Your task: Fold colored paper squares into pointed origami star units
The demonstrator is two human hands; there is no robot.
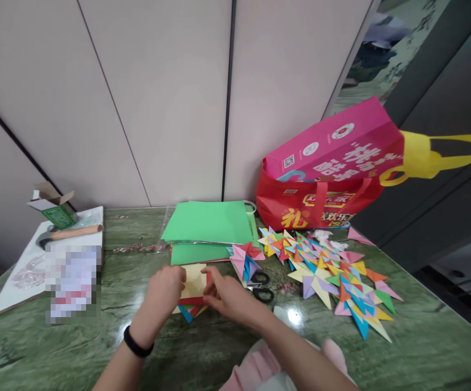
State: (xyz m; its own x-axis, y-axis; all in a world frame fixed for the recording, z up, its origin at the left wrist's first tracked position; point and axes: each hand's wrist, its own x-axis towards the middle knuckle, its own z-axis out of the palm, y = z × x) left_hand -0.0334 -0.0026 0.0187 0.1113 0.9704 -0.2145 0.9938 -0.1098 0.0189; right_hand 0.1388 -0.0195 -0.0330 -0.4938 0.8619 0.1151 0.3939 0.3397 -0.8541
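A pale yellow square of paper (195, 283) lies before me, over a red sheet (191, 301) and a small pile of coloured papers (190, 313). My left hand (165, 290) is closed on the yellow paper's left edge, its fingers curled in. At the right edge, my right hand (225, 293) grips the same paper near its upper corner with bent fingers; the exact pinch is partly hidden. Just beyond my right hand are folded paper pieces (244, 260) in pink and blue, and black-handled scissors (263, 295).
Green paper sheets (206, 222) lie behind my hands. Many folded paper stars (316, 271) spread to the right, before a red gift bag (292, 201) holding a pink box (337, 141). At left, a white board (27, 277) carries a wooden-handled tool (76, 232) and small green box (60, 216).
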